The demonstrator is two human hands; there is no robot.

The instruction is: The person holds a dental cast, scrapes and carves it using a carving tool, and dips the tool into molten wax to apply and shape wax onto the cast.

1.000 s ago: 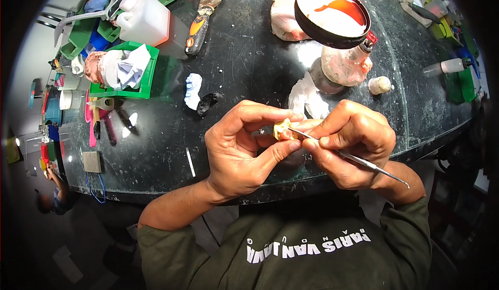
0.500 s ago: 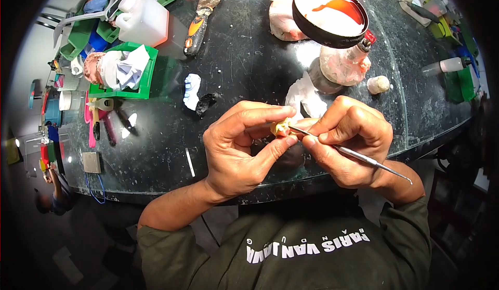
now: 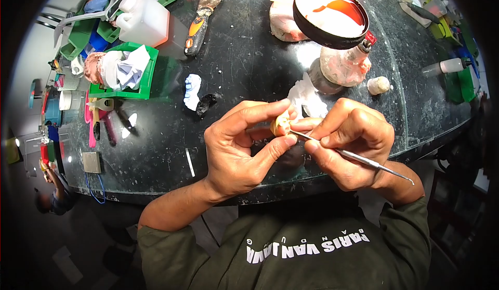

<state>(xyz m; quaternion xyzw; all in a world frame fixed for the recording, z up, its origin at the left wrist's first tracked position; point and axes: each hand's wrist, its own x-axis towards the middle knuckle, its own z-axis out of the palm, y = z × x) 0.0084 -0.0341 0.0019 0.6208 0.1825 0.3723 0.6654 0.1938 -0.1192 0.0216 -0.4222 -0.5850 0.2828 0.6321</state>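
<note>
A small yellow and pink piece (image 3: 281, 124) is pinched between the thumb and fingers of my left hand (image 3: 243, 144). My right hand (image 3: 355, 142) is closed round a thin metal tool (image 3: 366, 160). The tool's straight tip touches or nearly touches the right side of the piece, and its hooked end points down to the right. Behind the hands lies crumpled white paper (image 3: 306, 99). A pale blue and white model (image 3: 192, 91) lies on the table beyond my left hand, beside a black lump (image 3: 207, 104).
The dark table (image 3: 239, 45) holds a scraper (image 3: 201, 21), a green tray (image 3: 149, 77) and a plastic jug (image 3: 144, 21). A round dish with red liquid (image 3: 338, 14) stands near a glass burner (image 3: 340, 64) and a small jar (image 3: 378, 85). Another person (image 3: 58, 192) is at far left.
The small piece has turned slightly between my left fingers. The tool's tip has shifted a little lower on its side, and my right hand has moved slightly.
</note>
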